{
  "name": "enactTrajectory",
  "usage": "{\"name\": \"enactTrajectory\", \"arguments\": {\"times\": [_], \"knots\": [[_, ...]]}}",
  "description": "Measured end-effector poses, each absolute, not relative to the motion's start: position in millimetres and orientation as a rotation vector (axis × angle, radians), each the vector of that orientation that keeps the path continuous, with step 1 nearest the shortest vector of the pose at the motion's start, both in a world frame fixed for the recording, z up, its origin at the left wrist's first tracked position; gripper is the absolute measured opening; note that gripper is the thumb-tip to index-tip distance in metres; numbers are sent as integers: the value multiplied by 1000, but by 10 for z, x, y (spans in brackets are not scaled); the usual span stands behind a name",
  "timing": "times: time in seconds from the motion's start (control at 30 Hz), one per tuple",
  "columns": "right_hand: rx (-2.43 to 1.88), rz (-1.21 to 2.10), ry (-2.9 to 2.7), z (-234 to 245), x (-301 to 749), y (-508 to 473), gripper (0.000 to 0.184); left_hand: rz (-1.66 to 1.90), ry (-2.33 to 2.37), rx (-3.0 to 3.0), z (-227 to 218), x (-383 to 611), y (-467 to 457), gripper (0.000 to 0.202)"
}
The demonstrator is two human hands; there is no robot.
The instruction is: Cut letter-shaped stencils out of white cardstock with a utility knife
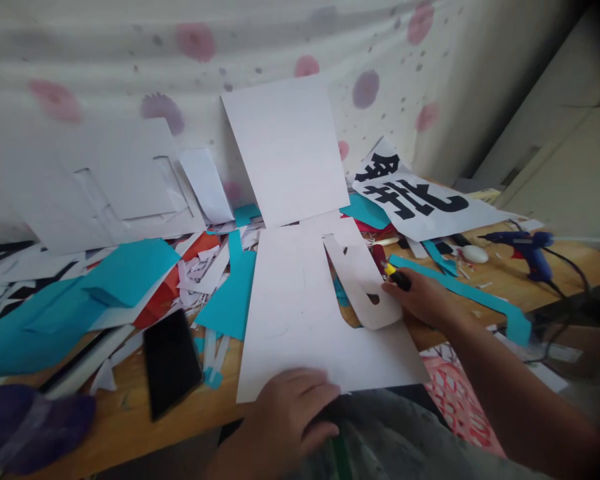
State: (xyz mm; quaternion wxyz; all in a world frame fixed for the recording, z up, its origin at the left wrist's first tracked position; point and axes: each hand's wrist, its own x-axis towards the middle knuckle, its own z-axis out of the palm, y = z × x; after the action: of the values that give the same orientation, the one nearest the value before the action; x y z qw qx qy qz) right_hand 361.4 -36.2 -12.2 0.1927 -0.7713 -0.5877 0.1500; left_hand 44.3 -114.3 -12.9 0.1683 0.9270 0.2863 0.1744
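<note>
A white sheet (285, 333) of card or foam board lies before me, its near edge reaching past the table edge. In it is a curved cut-out opening, and a loose curved white piece (363, 287) with small holes lies partly over that opening. My right hand (423, 297) is closed round a small yellow-and-black craft knife (399, 275) at the piece's right side. Its fingers are by the piece's edge; whether they touch it I cannot tell. My left hand (295, 407) rests on the sheet's near edge, fingers stretched out, thumb apart below the edge.
A blank white panel (290, 147) leans behind the sheet. At right are a printed character sheet (425, 203) and a blue glue gun (525, 250) with its cord. Left lie a black phone (173, 363), turquoise paper (130, 267), white scraps (200, 270) and a purple object (30, 427).
</note>
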Motion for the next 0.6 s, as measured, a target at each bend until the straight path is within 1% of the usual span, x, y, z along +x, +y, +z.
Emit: {"name": "enactTrajectory", "arguments": {"times": [0.1,0.2,0.3,0.43,0.5,0.6], "knots": [[-2355,238,-1654,-184,3769,-533,42,826,964,2539,-129,230,-1267,19],[-2519,-47,-1657,-300,3811,-736,42,989,1143,2592,-171,13,-1193,13],[-2540,-244,-1663,-430,3715,-852,38,909,1256,2744,-204,-145,-973,18],[-2544,-376,-1614,-512,3573,-847,36,753,1156,2903,-229,-219,-710,24],[-2552,-416,-1590,-509,3544,-831,35,758,1100,2902,-264,-220,-647,25],[-2569,-460,-1556,-493,3537,-828,37,871,1039,2876,-353,-216,-633,25]]}}
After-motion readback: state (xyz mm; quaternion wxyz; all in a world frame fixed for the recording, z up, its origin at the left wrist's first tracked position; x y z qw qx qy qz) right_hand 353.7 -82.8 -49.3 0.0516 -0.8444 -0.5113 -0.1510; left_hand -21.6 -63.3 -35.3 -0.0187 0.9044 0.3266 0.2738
